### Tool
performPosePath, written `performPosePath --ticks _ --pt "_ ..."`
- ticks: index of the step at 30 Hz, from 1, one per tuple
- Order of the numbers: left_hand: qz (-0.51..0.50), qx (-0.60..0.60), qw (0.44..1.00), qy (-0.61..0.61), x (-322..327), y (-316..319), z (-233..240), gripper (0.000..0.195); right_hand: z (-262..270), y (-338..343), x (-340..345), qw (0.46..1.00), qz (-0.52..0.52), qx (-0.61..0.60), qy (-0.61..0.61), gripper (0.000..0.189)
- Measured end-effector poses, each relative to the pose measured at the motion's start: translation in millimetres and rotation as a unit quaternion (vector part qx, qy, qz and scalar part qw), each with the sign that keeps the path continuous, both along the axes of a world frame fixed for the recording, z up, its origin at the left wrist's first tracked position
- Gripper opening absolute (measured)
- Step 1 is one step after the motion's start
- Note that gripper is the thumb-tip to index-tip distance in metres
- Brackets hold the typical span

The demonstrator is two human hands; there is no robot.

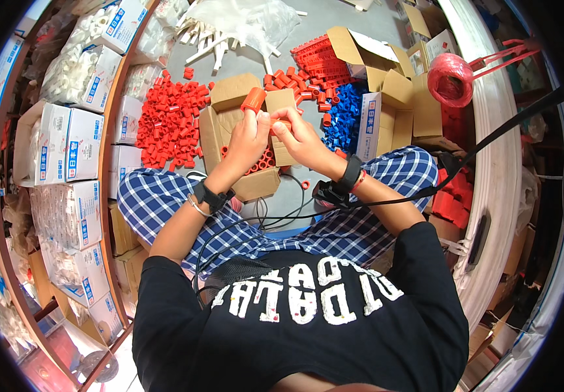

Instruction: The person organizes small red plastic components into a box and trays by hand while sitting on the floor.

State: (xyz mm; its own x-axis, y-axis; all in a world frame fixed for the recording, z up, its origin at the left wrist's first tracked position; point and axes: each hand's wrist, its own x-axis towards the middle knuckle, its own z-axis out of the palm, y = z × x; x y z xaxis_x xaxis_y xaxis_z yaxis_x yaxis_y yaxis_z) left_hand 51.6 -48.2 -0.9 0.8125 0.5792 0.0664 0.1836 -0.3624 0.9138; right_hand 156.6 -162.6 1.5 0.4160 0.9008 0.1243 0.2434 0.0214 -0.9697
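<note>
Above an open cardboard box point(212, 142), both hands are raised close together. A red plastic pipe coupling point(254, 99) sits at the far end of my left hand point(249, 133), which grips it; the exact finger hold is hidden. My right hand point(304, 139) pinches another red plastic fitting point(282, 123) between thumb and fingers, and the left thumb is right beside it. Inside the box, red couplings point(263, 160) stand on end with their round openings up. Left of the box spreads a large heap of loose red couplings point(169, 122).
More red couplings point(286, 78) lie beyond the box, near red plastic strips point(318, 56) and blue plastic parts point(343, 117). Open cartons point(392, 115) stand at right. Black cables point(282, 223) cross my lap. White pipes point(213, 46) lie ahead; shelved boxes point(83, 142) line the left.
</note>
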Motion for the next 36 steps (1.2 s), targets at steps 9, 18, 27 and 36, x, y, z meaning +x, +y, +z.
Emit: performPosePath --ticks 9,18,27,36 --pt "0.003 0.107 0.994 -0.017 -4.7 0.2 -1.5 0.031 15.9 -2.1 -6.2 0.966 0.019 -0.065 0.25 0.018" --pt "-0.043 0.237 0.969 -0.05 -7.9 0.5 -5.5 0.028 12.4 -2.3 -4.1 0.929 0.024 -0.101 0.355 0.022" --pt "-0.066 0.273 0.956 -0.084 -7.7 3.3 -2.2 0.025 11.3 -1.6 -3.2 0.896 0.036 -0.14 0.42 0.023" --pt "-0.025 0.079 0.991 -0.102 -0.3 5.5 4.8 0.039 8.0 7.4 11.1 0.897 -0.068 -0.048 0.434 0.018"
